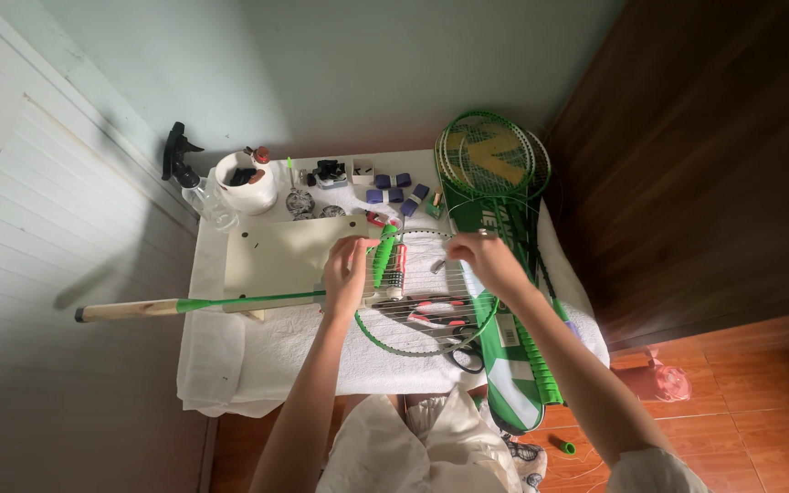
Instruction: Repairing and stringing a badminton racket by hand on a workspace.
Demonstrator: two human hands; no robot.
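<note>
The green racket [417, 301] lies flat on the tabletop [267, 351], handle running out to the person's left. Left hand [347, 269] grips the frame's near-left rim; right hand [489, 260] pinches a string (barely visible) at the right rim.

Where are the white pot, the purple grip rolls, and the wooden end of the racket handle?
white pot [250, 194]: head view, on its front wall.
purple grip rolls [398, 193]: head view, on a roll near the middle of the group.
wooden racket handle [128, 309]: head view, on the middle of the bare wooden part.
</note>
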